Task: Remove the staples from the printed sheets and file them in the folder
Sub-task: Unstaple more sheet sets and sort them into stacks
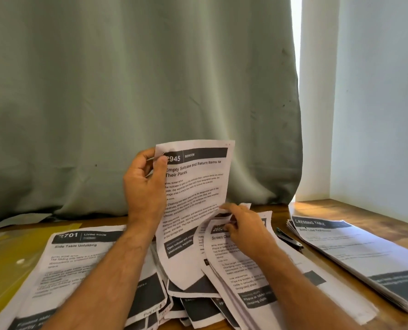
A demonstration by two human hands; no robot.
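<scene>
Left hand [146,184] pinches the upright, curling printed sheet [196,186]; right hand [243,229] grips another sheet's [241,265] corner.

A green curtain [126,91] hangs behind the wooden table [355,210].

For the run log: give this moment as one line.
left hand holds sheet 2945 upright by top corner | right hand grips stapled sheets | yellow folder at left

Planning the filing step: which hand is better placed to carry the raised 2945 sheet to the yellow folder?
Left hand: it already pinches the 2945 sheet, and the yellow folder lies on its side.
</scene>
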